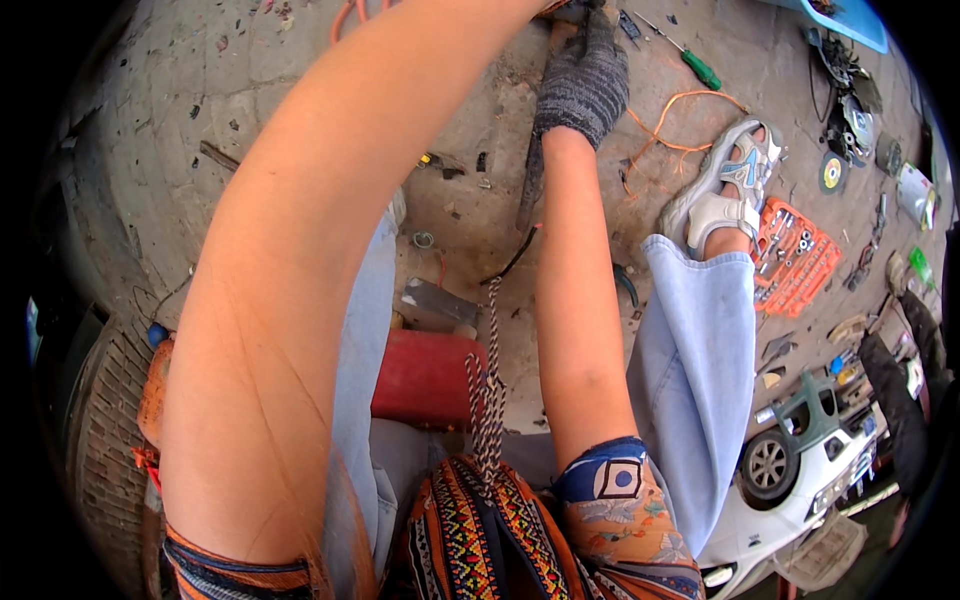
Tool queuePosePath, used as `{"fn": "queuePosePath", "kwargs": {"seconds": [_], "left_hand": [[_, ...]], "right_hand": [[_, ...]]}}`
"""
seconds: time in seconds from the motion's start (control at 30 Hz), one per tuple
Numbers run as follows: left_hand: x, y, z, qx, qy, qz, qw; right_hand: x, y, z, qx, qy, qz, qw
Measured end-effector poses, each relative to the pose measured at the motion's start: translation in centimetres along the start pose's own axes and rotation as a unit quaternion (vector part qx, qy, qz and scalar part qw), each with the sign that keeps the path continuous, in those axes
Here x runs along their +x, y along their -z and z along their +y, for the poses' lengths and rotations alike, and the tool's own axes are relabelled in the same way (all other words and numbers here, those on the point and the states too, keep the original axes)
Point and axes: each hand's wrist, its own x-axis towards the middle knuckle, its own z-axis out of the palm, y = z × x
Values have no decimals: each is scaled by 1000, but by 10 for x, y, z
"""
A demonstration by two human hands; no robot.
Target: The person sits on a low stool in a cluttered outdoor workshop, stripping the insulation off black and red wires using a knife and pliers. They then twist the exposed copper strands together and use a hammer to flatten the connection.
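Note:
My right hand (585, 85), in a dark grey knitted glove, is at the top centre, with its fingers running to the picture's edge. Whether they grip anything cannot be made out. A brownish, worn piece (562, 38) lies against the glove's left side. Below it, a long dark flat bar (530, 185) stretches along the ground beside my right wrist. My left forearm (370, 110) crosses from the lower left to the top edge, and the left hand lies beyond the picture. To the right of the glove are a green-handled screwdriver (690, 60) and an orange cord (655, 130).
A sandalled foot (725, 185) stands right of my arm, beside an orange socket set case (795, 260). Farther right are a cutting disc (832, 173), machine parts (852, 115) and a white car (800, 500). A red box (425, 375) sits between my legs; a blue basin (850, 18) is top right.

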Motion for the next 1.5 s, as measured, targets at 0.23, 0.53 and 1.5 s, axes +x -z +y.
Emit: {"fn": "queuePosePath", "kwargs": {"seconds": [0.23,0.53,1.5], "left_hand": [[10,-5,2,70,-28,4,997],[-16,17,9,75,-33,-58,995],[-18,14,7,-109,53,-12,993]], "right_hand": [[-7,-9,10,46,57,98,993],[-4,-13,6,75,42,111,990],[-5,-27,11,47,61,137,988]]}}
